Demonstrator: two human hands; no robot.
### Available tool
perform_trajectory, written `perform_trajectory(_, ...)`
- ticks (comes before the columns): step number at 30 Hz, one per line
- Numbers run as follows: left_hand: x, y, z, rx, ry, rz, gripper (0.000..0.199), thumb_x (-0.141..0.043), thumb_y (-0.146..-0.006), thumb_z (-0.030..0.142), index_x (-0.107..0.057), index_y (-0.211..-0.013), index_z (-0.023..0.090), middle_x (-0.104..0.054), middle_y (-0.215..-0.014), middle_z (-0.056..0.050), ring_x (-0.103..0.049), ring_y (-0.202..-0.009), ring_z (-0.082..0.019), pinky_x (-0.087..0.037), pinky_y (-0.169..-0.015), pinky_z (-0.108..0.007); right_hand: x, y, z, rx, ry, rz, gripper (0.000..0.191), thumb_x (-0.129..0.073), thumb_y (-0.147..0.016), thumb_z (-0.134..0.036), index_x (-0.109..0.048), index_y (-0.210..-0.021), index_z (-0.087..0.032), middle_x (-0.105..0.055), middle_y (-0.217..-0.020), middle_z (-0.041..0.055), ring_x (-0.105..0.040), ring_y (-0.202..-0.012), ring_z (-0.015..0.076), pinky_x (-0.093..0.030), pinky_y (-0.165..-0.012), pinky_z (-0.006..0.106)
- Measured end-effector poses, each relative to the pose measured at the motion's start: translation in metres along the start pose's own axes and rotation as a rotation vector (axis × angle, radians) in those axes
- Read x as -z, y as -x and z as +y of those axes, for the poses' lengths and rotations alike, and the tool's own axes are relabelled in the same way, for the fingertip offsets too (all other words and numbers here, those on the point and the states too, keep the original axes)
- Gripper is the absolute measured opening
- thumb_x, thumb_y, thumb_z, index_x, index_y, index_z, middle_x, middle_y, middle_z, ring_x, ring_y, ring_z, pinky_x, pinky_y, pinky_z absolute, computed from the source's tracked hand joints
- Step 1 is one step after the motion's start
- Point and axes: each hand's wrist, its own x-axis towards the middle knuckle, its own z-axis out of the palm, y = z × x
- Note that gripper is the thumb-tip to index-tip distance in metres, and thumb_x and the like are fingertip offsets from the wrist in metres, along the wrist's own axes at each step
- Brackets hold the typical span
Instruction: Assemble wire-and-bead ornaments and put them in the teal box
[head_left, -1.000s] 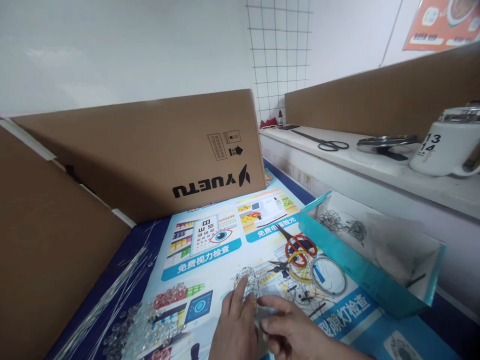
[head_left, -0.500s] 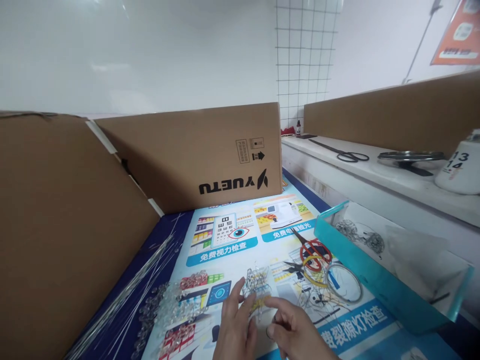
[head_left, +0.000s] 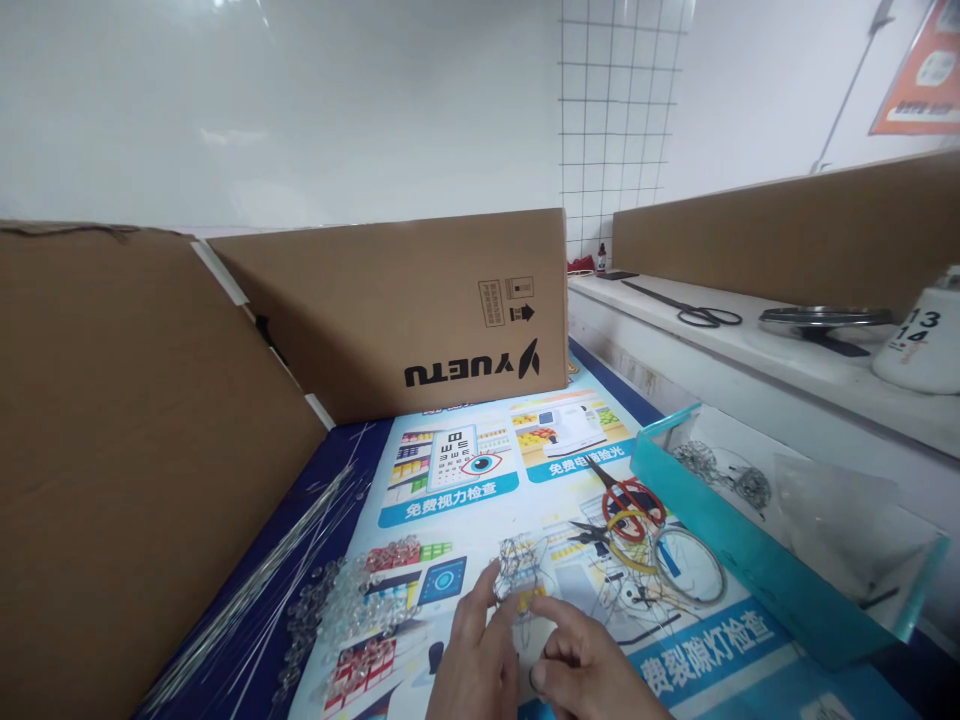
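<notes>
A small openwork piece of bent thin wire [head_left: 519,560] is at the fingertips, low in the middle of the head view. My left hand [head_left: 480,645] grips its left and lower side, fingers closed around it. From the right, my right hand [head_left: 592,660] reaches the lower end with its index finger, the thumb and other fingers curled in; whatever wire end it pinches is too fine to make out. Clear beads [head_left: 349,615] lie heaped left of my hands. To the right are red-handled scissors [head_left: 634,505], yellow-handled pliers [head_left: 592,534] and a wire coil [head_left: 721,582].
Long straight wires [head_left: 247,600] lie at the left. A teal open box [head_left: 750,570] with wire pieces and a plastic bag stands right. Cardboard [head_left: 360,320] walls off the back and left. A ledge holds black scissors [head_left: 709,317] and a white jar [head_left: 922,345].
The whole view has shifted slightly. The wire piece has turned a little between my fingers, and a loose curved wire shows more at its right. Both hands stay at it.
</notes>
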Motion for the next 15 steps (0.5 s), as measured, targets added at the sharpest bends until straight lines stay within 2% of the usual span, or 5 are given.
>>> perform_trajectory(3,0.001,0.001,0.001,-0.100,-0.085,-0.055,0.045,-0.040,-0.077,-0.001,-0.058,-0.114,0.019,-0.037,-0.139,-0.014,-0.048,-0.115,-0.028,-0.051,-0.087,-0.044,0.005,0.005,0.002,-0.098,-0.194,-0.016,0.063,-0.063,-0.061,-0.034,-0.051,-0.118,-0.011,-0.055,-0.057,-0.0052,-0.044,-0.037,0.0065,-0.025,-0.038,0.019)
perform_trajectory(7,0.004,-0.001,0.005,-0.198,-0.147,-0.088,0.040,-0.043,-0.079,0.002,-0.058,-0.112,0.017,-0.040,-0.137,-0.015,-0.050,-0.114,-0.027,-0.051,-0.088,-0.042,0.007,0.009,0.009,-0.187,-0.486,0.030,0.062,-0.068,-0.058,-0.032,-0.054,-0.115,-0.012,-0.056,-0.052,-0.0059,-0.046,-0.036,0.0056,-0.024,-0.039,0.019)
perform_trajectory(12,0.005,-0.001,0.006,-0.220,-0.184,-0.087,0.039,-0.042,-0.078,-0.001,-0.058,-0.110,0.015,-0.037,-0.138,-0.018,-0.047,-0.118,-0.028,-0.050,-0.090,-0.042,0.006,0.008,0.017,-0.200,-0.636,0.015,0.055,-0.070,-0.060,-0.026,-0.057,-0.111,-0.014,-0.057,-0.053,-0.0055,-0.047,-0.036,0.0053,-0.023,-0.038,0.019)
perform_trajectory(15,0.007,-0.001,0.007,-0.164,-0.206,-0.081,0.041,-0.044,-0.078,0.001,-0.056,-0.113,0.017,-0.034,-0.140,-0.016,-0.047,-0.118,-0.029,-0.050,-0.089,-0.041,0.005,0.008,0.017,-0.186,-0.645,0.008,0.050,-0.070,-0.060,-0.026,-0.058,-0.107,-0.015,-0.055,-0.050,-0.0064,-0.046,-0.035,0.0059,-0.023,-0.038,0.019)
